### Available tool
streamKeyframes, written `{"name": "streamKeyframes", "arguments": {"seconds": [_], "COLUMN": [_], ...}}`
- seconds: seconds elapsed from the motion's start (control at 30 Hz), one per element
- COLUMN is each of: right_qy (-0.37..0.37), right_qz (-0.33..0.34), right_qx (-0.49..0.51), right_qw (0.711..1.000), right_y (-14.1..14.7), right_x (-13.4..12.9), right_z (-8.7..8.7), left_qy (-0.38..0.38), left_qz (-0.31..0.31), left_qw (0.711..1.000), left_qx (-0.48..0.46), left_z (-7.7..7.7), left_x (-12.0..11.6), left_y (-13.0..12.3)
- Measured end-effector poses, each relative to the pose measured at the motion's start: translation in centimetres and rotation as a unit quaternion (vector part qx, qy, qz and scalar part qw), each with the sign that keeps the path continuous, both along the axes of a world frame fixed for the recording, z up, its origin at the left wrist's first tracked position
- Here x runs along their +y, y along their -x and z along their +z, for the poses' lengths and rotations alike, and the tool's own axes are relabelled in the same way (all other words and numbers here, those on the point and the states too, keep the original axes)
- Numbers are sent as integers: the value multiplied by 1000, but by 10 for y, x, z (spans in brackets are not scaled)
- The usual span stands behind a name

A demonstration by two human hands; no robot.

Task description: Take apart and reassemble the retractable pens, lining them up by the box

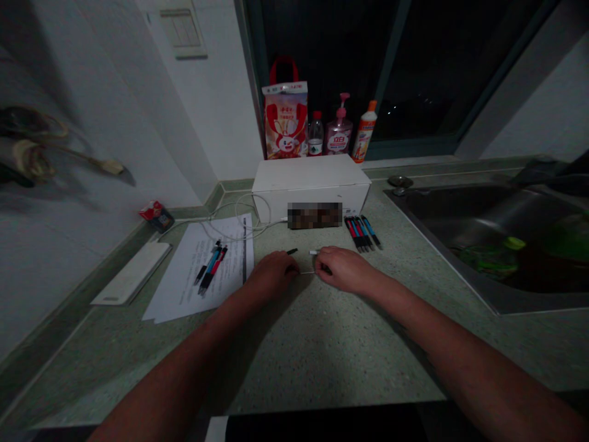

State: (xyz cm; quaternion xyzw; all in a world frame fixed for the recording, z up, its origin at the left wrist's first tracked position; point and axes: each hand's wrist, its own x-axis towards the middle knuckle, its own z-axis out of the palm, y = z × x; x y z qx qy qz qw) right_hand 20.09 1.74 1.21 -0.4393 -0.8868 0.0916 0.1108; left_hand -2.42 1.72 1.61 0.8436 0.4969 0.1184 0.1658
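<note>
My left hand (275, 273) is closed above the counter, and a slim black pen part (292, 250) sticks out past its fingers. Close by, my right hand (344, 269) is closed too, with a slim white-ended pen part (313, 252) poking out toward the left. A thin pale rod (306, 272), like a pen refill, spans the gap between the two hands; which hand grips it is hidden. Right of the hands lies a row of pens (359, 234) with black, red and blue barrels. Several more pens and pen parts (212, 269) rest on printed sheets (184, 276) at the left.
Behind the hands stands a white box (308, 184), with a blurred-out object (315, 215) and a white cable (239, 230) before it. A white slab (133, 273) lies at the left. The steel sink (460, 270) is at the right. Bottles (339, 136) and a bag (286, 123) line the window.
</note>
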Motion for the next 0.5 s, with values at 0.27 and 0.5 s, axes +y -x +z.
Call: {"name": "streamKeyframes", "arguments": {"seconds": [0.27,0.5], "right_qy": [-1,-9], "right_qz": [-2,-1], "right_qx": [-8,-20], "right_qw": [1000,1000], "right_y": [0,0], "right_x": [-1,-1], "right_z": [1,1], "left_qy": [-5,1], "left_qz": [3,3], "left_qw": [1000,1000], "left_qx": [-11,15], "left_z": [-1,1], "left_x": [1,1], "left_y": [1,1]}}
